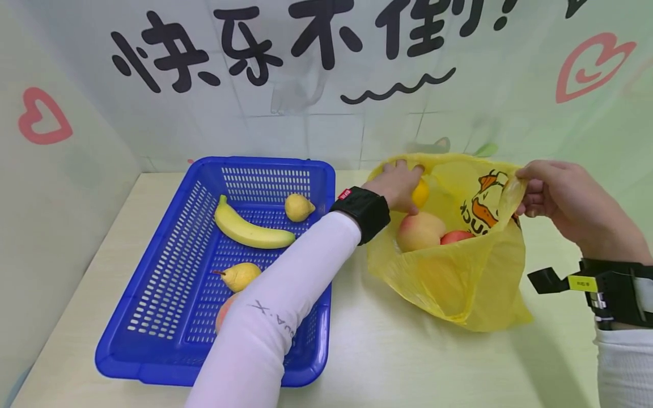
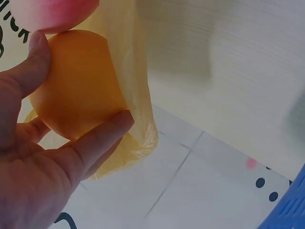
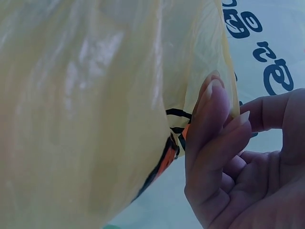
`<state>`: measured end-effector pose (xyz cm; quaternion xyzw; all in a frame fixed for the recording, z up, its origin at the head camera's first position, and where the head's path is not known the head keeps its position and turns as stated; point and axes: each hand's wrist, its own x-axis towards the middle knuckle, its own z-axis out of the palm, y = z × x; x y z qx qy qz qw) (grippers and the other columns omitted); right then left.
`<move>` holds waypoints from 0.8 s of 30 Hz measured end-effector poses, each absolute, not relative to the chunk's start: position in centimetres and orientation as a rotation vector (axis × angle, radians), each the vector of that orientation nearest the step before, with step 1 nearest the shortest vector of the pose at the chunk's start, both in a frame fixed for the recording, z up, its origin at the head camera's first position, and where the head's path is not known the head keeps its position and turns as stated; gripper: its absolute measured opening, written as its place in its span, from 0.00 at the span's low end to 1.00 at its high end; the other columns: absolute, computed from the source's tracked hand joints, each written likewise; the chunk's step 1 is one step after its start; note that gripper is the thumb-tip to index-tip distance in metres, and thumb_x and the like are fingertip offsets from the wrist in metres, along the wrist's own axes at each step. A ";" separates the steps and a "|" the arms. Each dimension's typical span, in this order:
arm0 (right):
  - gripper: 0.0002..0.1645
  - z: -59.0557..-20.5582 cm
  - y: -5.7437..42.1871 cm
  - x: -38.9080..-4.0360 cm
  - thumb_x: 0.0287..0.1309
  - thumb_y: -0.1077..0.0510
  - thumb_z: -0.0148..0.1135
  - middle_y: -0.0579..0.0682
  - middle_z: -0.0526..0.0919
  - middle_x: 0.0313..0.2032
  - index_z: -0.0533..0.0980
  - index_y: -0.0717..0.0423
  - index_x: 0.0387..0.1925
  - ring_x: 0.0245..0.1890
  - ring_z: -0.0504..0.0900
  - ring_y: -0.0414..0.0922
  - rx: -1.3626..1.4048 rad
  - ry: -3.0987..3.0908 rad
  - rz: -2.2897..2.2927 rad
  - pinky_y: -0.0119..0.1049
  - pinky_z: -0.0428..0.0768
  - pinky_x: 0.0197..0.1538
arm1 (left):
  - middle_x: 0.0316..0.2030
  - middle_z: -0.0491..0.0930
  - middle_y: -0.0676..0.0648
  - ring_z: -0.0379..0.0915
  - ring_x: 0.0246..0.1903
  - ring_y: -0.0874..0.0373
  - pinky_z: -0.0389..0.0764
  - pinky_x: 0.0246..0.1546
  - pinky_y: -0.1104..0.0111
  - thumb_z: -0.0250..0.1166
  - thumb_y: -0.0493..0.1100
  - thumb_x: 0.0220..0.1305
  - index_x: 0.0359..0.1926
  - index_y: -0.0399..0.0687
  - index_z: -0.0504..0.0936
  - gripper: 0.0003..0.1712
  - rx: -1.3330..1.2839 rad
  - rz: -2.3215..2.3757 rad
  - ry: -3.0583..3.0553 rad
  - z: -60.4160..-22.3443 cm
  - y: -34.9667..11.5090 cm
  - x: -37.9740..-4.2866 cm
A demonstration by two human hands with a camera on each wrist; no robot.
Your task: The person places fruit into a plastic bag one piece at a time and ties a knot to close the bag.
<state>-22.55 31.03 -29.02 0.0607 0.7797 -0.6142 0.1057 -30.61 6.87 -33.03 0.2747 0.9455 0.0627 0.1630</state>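
Note:
My left hand reaches into the mouth of a yellow plastic bag. In the left wrist view its thumb and fingers are spread round an orange. A pink and white peach sits right beside the orange there. Within the bag, the head view also shows a pale peach and a red fruit, both partly hidden. My right hand pinches the bag's right rim between thumb and fingers, holding that side up. The right wrist view has this hand at the bag's edge.
Left of the bag stands a blue plastic basket. It holds a banana, a lemon, a pear and a peach partly behind my left sleeve. A printed wall covering rises behind the table.

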 end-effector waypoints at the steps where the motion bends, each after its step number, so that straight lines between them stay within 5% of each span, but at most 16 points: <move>1: 0.16 -29.1 31.0 -22.5 0.73 0.54 0.47 0.44 0.84 0.23 0.80 0.49 0.35 0.20 0.79 0.41 0.176 2.291 -1.815 0.32 0.78 0.27 | 0.71 0.57 0.40 0.60 0.66 0.42 0.70 0.66 0.57 0.66 0.57 0.63 0.75 0.56 0.52 0.46 0.780 0.167 2.691 -33.1 6.9 -30.6; 24: 0.16 -29.4 30.7 -22.7 0.74 0.53 0.47 0.43 0.83 0.24 0.81 0.50 0.35 0.21 0.78 0.41 0.167 2.293 -1.760 0.31 0.78 0.28 | 0.72 0.61 0.46 0.62 0.68 0.48 0.69 0.66 0.57 0.44 0.55 0.78 0.77 0.58 0.53 0.31 0.712 -0.046 2.640 -34.1 6.7 -29.9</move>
